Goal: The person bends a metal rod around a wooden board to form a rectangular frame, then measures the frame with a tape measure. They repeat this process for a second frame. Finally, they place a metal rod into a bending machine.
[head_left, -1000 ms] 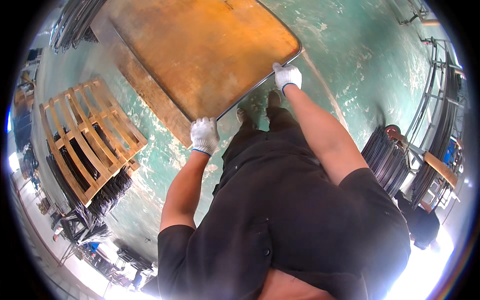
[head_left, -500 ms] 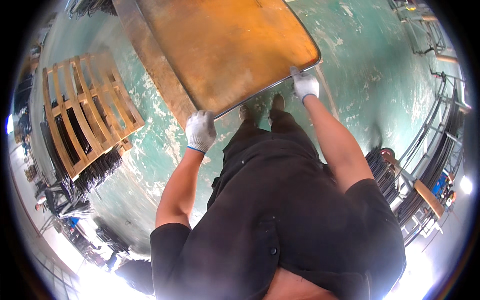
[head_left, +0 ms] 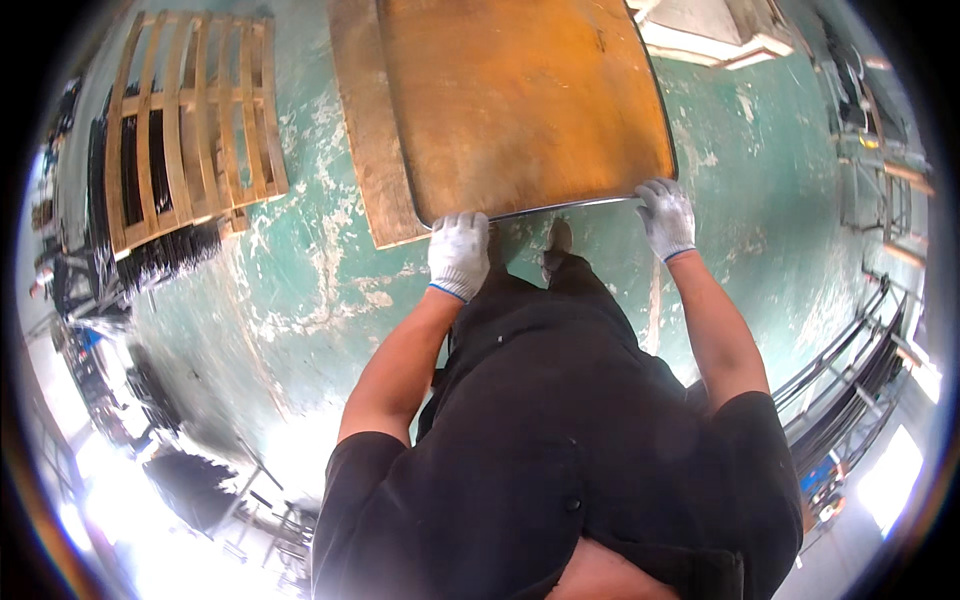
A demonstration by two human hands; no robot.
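A large orange-brown panel (head_left: 530,110) with rounded corners and a thin dark rim lies in front of me, overlapping a paler wooden board (head_left: 365,130) at its left. My left hand (head_left: 459,252), in a white knitted glove, is closed over the rim at the near left corner. At the near right corner my right hand (head_left: 667,218), gloved alike, grips the same rim with bent fingers. The fingertips are partly hidden at the edge. Both arms reach forward, and my feet are just below the panel's near edge.
At the left a slatted wooden pallet (head_left: 190,130) rests on dark bundled rods. A pale box-like object (head_left: 715,35) stands past the panel's right side. Racks with long dark rods (head_left: 850,385) line the right. The green floor (head_left: 330,290) has worn, flaking paint.
My view has turned, so the panel and both hands sit lower and farther right, and the pale object has come into sight. Both hands stay on the panel's near edge.
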